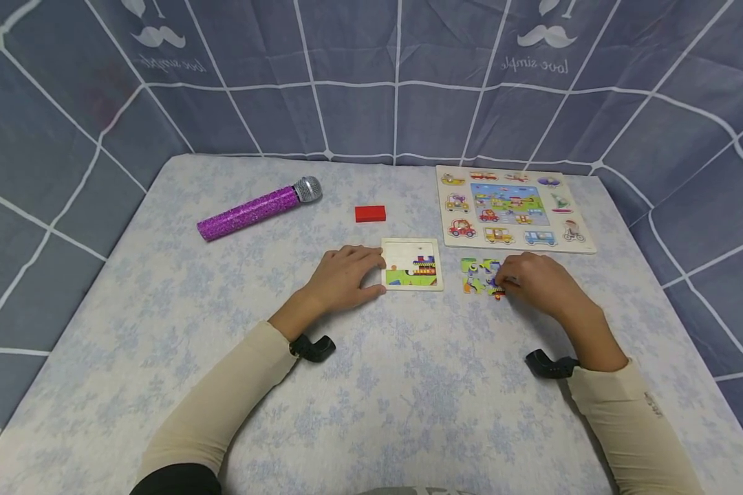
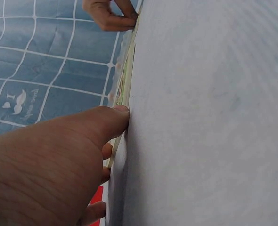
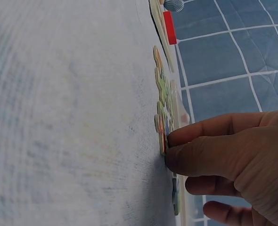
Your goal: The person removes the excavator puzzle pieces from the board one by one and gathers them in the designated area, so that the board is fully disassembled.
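A small square wooden puzzle tray (image 1: 401, 251) lies on the table, with colourful jigsaw pieces (image 1: 426, 269) fitted along its bottom and right side. My left hand (image 1: 345, 277) rests at its left edge, thumb near the front corner and fingertips further back. Right of the tray, several loose jigsaw pieces (image 1: 472, 268) lie close together, flat on the cloth. My right hand (image 1: 541, 285) is over the right side of this group, where thumb and forefinger pinch a jigsaw piece (image 3: 161, 141). Its other fingers hang loosely behind, and the hand covers part of the group.
Behind the loose pieces lies a larger wooden vehicle puzzle board (image 1: 436, 206). A red block (image 1: 370, 214) sits behind the tray. At the back left is a purple glittery microphone (image 1: 254, 211). A grey-blue checked curtain (image 1: 359, 117) hangs behind the table.
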The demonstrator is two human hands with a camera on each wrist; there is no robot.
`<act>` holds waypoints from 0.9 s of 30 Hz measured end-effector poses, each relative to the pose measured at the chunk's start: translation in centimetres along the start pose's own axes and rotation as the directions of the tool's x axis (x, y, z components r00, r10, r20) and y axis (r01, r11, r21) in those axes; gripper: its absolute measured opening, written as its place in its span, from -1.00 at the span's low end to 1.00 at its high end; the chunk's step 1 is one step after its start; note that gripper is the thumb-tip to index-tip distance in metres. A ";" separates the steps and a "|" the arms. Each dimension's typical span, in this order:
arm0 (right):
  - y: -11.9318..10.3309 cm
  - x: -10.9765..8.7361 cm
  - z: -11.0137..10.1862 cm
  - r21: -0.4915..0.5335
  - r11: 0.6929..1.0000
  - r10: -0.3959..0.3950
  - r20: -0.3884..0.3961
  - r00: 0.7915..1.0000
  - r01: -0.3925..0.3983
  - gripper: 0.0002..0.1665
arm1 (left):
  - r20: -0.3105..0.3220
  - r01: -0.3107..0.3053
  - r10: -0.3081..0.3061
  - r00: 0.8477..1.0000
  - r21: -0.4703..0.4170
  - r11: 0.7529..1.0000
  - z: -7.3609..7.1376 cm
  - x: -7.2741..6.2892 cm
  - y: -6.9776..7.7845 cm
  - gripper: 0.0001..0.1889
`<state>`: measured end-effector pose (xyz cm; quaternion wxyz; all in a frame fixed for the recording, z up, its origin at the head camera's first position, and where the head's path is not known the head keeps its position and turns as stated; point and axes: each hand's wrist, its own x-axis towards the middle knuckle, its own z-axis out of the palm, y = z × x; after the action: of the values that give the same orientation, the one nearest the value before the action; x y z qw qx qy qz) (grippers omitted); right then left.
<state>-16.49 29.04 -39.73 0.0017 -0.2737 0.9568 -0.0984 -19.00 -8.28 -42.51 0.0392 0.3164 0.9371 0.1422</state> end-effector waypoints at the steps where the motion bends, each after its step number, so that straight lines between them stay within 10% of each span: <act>1: 0.0 0.0 0.0 0.003 1.000 0.005 0.006 1.000 -0.005 -0.83 | 0.000 0.000 0.000 1.000 -0.001 1.000 0.0 0.0 0.0 -0.50; 27: -1.0 0.4 -0.5 0.213 0.977 0.003 0.020 1.000 -0.008 -0.71 | 0.003 0.000 0.000 1.000 -0.002 1.000 0.1 0.1 -0.1 -0.50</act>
<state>-16.35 28.12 -38.99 0.0407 -0.2703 0.9414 -0.1976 -19.17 -8.26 -42.67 0.0411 0.3166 0.9369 0.1425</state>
